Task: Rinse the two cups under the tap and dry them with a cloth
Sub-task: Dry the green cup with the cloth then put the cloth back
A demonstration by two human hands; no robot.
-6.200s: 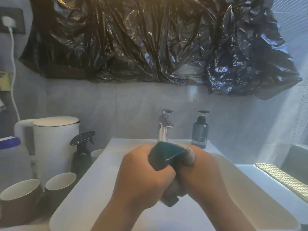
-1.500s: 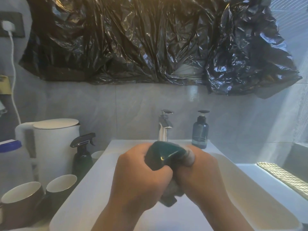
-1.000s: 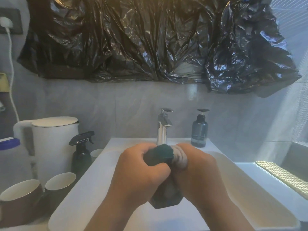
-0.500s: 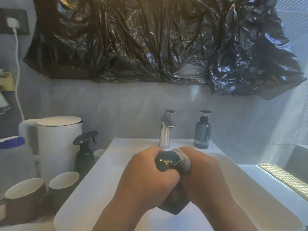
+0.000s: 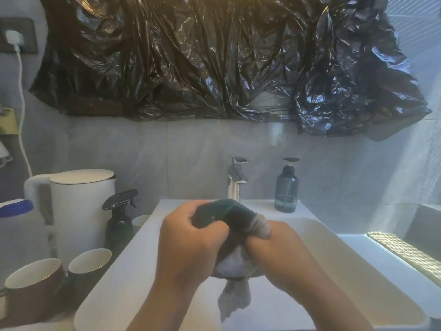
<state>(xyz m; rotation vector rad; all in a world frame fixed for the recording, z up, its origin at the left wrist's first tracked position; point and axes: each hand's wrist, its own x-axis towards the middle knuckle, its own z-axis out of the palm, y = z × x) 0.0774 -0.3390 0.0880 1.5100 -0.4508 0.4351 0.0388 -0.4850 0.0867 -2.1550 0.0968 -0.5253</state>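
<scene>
Over the white sink (image 5: 133, 266), both my hands hold a dark green cup (image 5: 219, 212) wrapped with a grey cloth (image 5: 235, 304). My left hand (image 5: 191, 244) grips the cup's left side. My right hand (image 5: 279, 249) is closed on the cloth, which bunches at the cup's right end and hangs in a tail below. The cup's opening is hidden. The chrome tap (image 5: 235, 180) stands just behind the cup, with no water visible. A brown cup (image 5: 31, 290) and a dark cup (image 5: 89, 263), both white inside, stand upright on the counter at the left.
A white kettle (image 5: 81, 206) and a black spray bottle (image 5: 119, 220) stand left of the sink, with a small white cup (image 5: 140, 220) behind the bottle. A blue soap dispenser (image 5: 286, 189) sits on the sink's back rim. Black plastic sheeting (image 5: 214, 58) covers the wall above.
The green cup has turned in my hands, and the cloth has shifted: a grey tail now hangs below the cup. Both hands stay over the sink.
</scene>
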